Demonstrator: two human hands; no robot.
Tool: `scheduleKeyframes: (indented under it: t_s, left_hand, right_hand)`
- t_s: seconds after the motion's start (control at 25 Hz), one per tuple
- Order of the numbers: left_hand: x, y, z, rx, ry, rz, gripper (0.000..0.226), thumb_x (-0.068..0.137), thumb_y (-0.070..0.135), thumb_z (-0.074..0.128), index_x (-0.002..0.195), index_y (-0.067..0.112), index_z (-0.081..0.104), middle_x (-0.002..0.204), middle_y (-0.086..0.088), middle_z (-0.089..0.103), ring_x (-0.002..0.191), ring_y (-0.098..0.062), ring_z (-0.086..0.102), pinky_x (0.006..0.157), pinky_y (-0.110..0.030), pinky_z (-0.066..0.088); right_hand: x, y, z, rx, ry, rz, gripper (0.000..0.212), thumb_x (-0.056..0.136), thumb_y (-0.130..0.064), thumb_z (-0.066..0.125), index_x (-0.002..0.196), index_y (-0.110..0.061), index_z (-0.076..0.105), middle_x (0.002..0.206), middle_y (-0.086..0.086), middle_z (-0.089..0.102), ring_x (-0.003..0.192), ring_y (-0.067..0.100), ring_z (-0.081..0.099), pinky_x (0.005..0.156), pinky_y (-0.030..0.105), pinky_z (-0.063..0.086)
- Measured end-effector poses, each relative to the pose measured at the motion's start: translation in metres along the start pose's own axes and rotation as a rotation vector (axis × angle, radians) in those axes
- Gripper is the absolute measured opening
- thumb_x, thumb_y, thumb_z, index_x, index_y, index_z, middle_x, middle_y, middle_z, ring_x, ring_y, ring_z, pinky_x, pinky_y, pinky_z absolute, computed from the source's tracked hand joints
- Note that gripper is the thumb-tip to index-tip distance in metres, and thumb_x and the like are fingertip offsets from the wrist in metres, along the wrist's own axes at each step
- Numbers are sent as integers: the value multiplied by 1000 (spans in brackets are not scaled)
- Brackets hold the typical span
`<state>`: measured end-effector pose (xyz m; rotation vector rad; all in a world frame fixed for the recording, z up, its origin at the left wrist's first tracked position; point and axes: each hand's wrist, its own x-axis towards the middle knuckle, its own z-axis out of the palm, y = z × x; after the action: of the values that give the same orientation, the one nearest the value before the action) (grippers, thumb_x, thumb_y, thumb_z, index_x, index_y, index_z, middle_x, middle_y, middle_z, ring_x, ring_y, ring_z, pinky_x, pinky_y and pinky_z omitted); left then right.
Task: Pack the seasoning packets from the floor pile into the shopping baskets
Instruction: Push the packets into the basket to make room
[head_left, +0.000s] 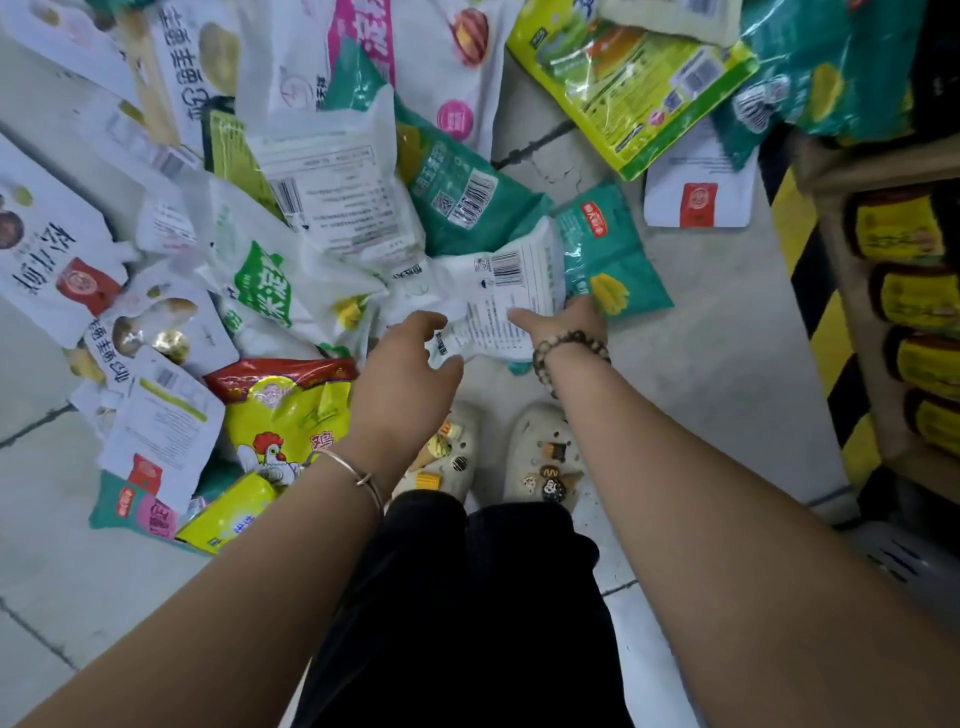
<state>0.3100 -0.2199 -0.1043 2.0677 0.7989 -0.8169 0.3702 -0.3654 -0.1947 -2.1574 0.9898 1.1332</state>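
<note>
Yellow chicken-print packet (283, 415) lies at the near-left of the floor pile (322, 208), which spreads over the left and far sides of the grey floor (701, 395). Just right of it, the left hand (410, 374), with a metal bangle (349, 469) on its wrist, curls fingers and thumb round the near corner of a white packet (501, 304). The right hand (566, 322), wearing a bead bracelet (571, 347), pinches that packet's right edge, thumb on top, beside a teal corn packet (610, 254). Yellow-labelled bottles (914, 301) fill a shelf (834, 223) at the floor's right edge.
</note>
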Motion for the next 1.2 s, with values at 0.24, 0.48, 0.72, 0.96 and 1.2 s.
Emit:
scheduleKeyframes:
  t_s: [0.24,0.48,0.72,0.96,1.2]
  left_hand:
    - [16,-2,2,-93,-33,-58,34,89,18,58,123,21,55,115,2,59,83,-9,57,69,-23,44]
    - [25,15,-26,41,-151,285,88,74,24,79,146,19,29,148,-3,34,135,-17,32,107,-24,25]
    - [36,41,-38,89,-360,375,113,61,33,86,150,24,17,154,4,25,134,-2,22,108,-19,18]
    - [15,59,-22,-421,-405,111,58,64,22,86,117,21,62,112,6,69,105,-11,64,92,-32,49]
    - [0,31,-6,-431,-158,-75,20,75,10,78,85,24,68,81,8,73,76,-7,69,71,-27,53]
  right_hand:
    - [-8,-1,1,104,-7,-335,6,83,-16,64,88,-12,62,87,-1,65,83,20,61,69,28,49]
    - [-43,12,-66,-32,27,-708,36,75,-4,66,53,-19,42,49,-8,37,47,10,34,46,23,30]
    - [-59,-6,-138,-142,-57,-878,23,72,0,66,60,6,47,57,23,45,57,16,38,52,42,40]
    - [-81,-41,-148,72,-289,-936,34,68,-3,63,54,-14,35,54,1,31,56,3,29,51,26,25]
    - [-37,-30,-100,409,-159,-457,18,80,-3,66,89,-15,57,95,8,61,86,17,59,76,26,47]
